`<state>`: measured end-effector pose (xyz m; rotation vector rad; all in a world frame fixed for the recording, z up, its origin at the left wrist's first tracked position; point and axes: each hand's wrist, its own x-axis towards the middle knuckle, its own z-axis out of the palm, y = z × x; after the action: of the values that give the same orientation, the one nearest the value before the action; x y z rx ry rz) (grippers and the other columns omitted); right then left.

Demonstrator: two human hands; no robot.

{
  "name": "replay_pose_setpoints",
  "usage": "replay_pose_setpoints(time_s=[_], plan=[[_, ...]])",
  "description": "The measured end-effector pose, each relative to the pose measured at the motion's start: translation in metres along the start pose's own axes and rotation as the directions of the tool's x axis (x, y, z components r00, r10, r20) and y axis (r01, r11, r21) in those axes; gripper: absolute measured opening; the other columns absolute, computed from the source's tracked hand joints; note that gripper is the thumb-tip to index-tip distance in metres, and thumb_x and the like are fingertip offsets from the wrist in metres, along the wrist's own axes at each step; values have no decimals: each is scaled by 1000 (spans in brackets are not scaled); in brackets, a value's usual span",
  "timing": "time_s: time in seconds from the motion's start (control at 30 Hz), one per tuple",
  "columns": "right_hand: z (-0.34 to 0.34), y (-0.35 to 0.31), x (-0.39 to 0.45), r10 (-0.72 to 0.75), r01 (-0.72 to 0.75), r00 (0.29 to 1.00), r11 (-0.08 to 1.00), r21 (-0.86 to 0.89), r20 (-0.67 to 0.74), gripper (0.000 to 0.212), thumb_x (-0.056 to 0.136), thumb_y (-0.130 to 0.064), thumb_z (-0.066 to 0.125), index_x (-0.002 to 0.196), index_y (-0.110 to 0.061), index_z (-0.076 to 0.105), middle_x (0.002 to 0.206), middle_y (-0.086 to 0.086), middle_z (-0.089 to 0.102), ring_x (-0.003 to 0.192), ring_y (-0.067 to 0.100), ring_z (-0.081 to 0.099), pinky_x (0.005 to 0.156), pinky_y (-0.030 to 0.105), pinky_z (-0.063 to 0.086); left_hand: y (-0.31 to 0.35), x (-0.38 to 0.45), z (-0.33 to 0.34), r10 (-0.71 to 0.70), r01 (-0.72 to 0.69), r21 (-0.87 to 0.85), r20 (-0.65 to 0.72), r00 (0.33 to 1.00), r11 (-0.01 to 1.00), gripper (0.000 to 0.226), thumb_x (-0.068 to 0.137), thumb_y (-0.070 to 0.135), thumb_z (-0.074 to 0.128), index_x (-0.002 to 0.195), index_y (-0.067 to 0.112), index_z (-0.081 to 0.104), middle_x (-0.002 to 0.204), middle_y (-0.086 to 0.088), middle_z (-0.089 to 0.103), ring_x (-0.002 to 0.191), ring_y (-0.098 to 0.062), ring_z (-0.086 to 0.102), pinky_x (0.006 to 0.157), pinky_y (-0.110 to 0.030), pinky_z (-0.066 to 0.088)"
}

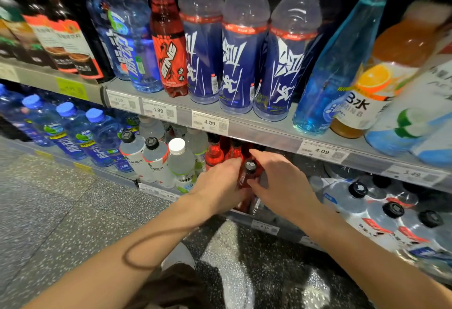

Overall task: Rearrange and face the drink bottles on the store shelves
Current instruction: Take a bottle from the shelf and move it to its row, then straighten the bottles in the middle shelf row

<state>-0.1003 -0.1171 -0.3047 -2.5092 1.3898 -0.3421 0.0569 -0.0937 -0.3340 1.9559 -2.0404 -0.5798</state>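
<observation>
Crowding the gripped red bottle: clear bottles left, upper shelf overhead.

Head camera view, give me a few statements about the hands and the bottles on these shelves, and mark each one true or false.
1. Both hands are on a red bottle on the lower shelf. True: the left hand and the right hand hold it from either side.
2. The red bottle has a white cap. False: its cap is black.
3. A red Sting bottle stands on the upper shelf. True.
4. The price tag under the dark blue bottles reads 4.09. False: it reads 4.89.
5. The white-capped bottle stands right of the hands. False: it stands left of them.
</observation>
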Motion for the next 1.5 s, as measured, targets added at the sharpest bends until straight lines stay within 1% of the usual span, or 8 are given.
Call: replay_pose_setpoints(time_s=[0.13, 0.27, 0.47, 0.6, 0.8, 0.93, 1.3, 1.5], plan=[[-11, -10, -9, -64, 69, 993, 996, 53, -98, 60, 77, -24, 80, 133, -18, 59, 121, 0, 68, 115, 21, 63, 98, 26, 44, 11, -14, -29, -44, 45, 121, -10, 999, 992, 34, 88, 48, 62, 110, 23, 51, 116, -1, 64, 107, -30, 62, 75, -37, 45], [-22, -26, -11, -142, 174, 953, 980, 98, -266, 54, 71, -20, 74, 124, -16, 64, 112, 0, 72, 105, 21, 68, 93, 33, 55, 13, -30, -67, -45, 51, 182, -39, 998, 982, 42, 88, 58, 61, 111, 24, 56, 114, 1, 66, 107, -27, 63, 82, -38, 51], [-67, -58, 4, -171, 184, 973, 980, 74, -156, 63, 96, -44, 55, 153, -37, 28, 151, -15, 44, 138, 9, 39, 109, 26, 32, 4, -49, -121, -91, 137, 156, -273, 958, 978, 43, 89, 60, 58, 123, 33, 59, 123, 8, 67, 116, -22, 62, 91, -39, 52], [-88, -84, 20, -223, 248, 944, 965, 80, -241, 62, 96, -42, 57, 152, -33, 33, 150, -15, 45, 138, 6, 39, 110, 23, 31, 1, -52, -148, -149, 190, 60, -414, 898, 980, 42, 90, 58, 58, 125, 35, 60, 125, 16, 65, 115, -14, 61, 89, -35, 51], [-105, -111, 50, -233, 277, 916, 956, 97, -327, 62, 92, -41, 61, 150, -34, 38, 146, -17, 50, 136, 6, 43, 104, 33, 42, -4, -44, -179, -189, 170, -85, -536, 823, 982, 36, 91, 51, 63, 123, 35, 63, 123, 21, 63, 116, -3, 57, 83, -26, 45], [-116, -124, 68, -214, 260, 913, 961, 91, -347, 59, 92, -43, 61, 148, -37, 40, 143, -20, 52, 133, 7, 45, 99, 34, 45, -10, -31, -188, -176, 162, -79, -621, 764, 984, 41, 92, 45, 63, 129, 28, 60, 136, 16, 54, 123, -9, 54, 92, -30, 47], [-127, -128, 96, -212, 238, 932, 970, 55, -293, 47, 94, -40, 60, 139, -37, 48, 136, -18, 56, 126, 13, 50, 89, 34, 47, -18, 2, -217, -187, 246, -22, -719, 669, 969, 50, 94, 42, 59, 139, 28, 45, 141, 10, 52, 121, -21, 58, 86, -39, 48], [-123, -121, 99, -243, 242, 937, 970, -35, -253, 52, 95, -43, 55, 144, -35, 41, 140, -15, 53, 128, 13, 48, 88, 35, 47, -11, 24, -224, -152, 260, 36, -732, 664, 965, 35, 94, 45, 60, 116, 20, 48, 117, 3, 58, 104, -26, 61, 70, -36, 42]])
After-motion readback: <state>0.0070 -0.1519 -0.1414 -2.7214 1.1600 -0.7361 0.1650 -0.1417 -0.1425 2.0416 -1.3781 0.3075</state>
